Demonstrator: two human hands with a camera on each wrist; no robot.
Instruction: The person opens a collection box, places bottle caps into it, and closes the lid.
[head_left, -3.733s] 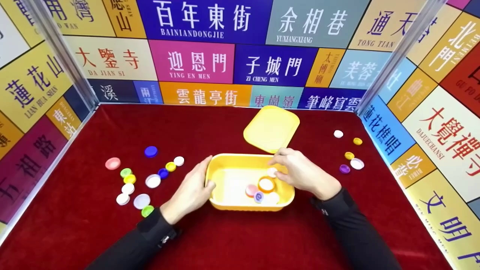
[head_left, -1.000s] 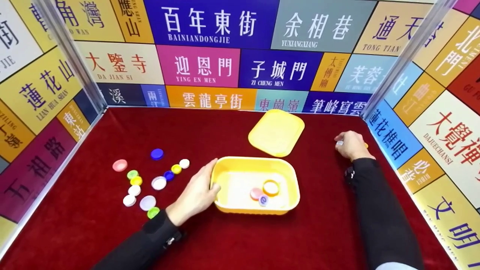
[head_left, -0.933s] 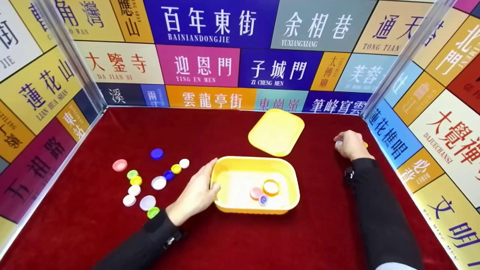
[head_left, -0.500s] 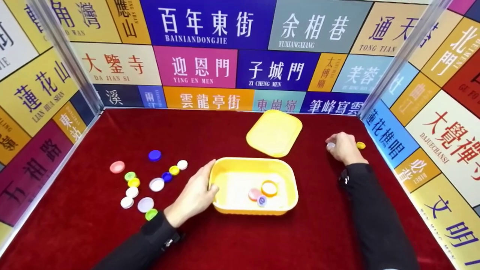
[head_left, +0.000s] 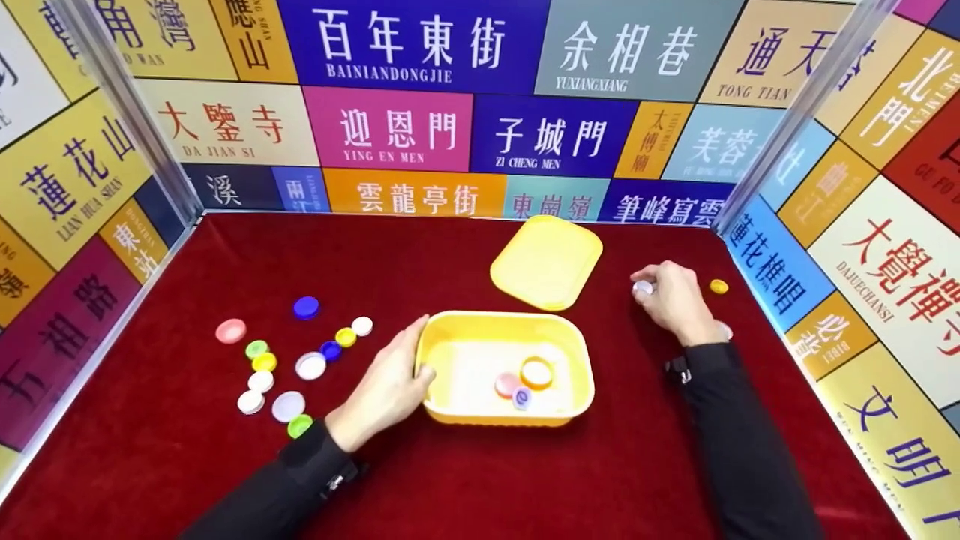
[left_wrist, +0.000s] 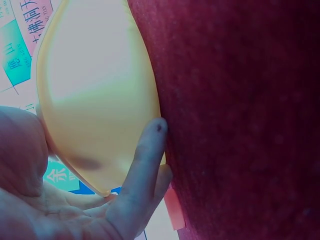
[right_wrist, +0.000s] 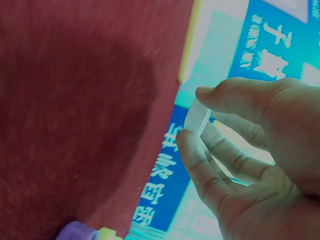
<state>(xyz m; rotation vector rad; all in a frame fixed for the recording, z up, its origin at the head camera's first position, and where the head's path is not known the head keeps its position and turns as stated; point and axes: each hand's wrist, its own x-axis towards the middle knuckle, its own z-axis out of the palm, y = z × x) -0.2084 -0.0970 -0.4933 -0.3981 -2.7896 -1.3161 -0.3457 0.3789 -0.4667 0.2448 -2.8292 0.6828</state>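
My left hand grips the left wall of a yellow plastic box, its thumb at the rim. The left wrist view shows fingers against the wall of the box. Inside the box lie a pink cap, an orange-rimmed cap and a small purple-and-white cap. To the right of the box, my right hand pinches a white bottle cap between thumb and fingertips. That cap appears edge-on in the right wrist view, raised off the red cloth.
The yellow lid lies behind the box. Several caps in mixed colours, among them a blue cap, are scattered at left. A yellow cap sits at far right; a white cap is partly behind the right wrist. Printed panels enclose the table.
My right hand went from over the box to the far right and picked up a white cap there. In the last second it came back leftward with it. The left hand stays on the box.
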